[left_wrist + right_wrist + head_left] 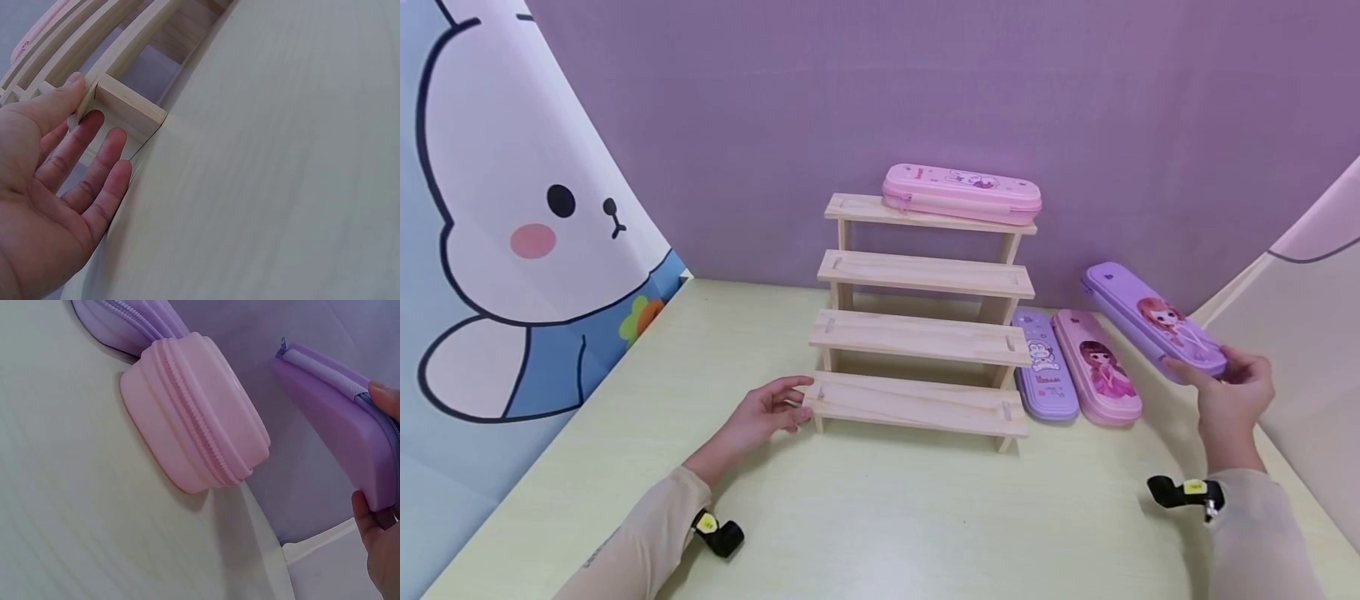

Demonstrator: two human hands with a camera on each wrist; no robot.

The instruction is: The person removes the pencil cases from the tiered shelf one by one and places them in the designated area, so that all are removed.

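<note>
My right hand (1234,404) grips the near end of a purple pencil case (1153,317) with a red-haired girl on its lid. The case is raised off the table, tilted, as the right wrist view also shows. My left hand (767,410) pinches the left end of the lowest step of a wooden tiered stand (917,404), thumb (59,103) on top and index finger below. A pink pencil case (962,193) lies along the top step. Right of the stand, a purple pencil case (1047,367) and a pink pencil case (1097,367) with a girl print lie side by side.
The stand is on a pale table (865,517), its three lower steps bare. Behind it rises a purple backdrop (760,125). A cloth with a cartoon rabbit (512,167) covers the left side, and a light panel (1315,350) bounds the right.
</note>
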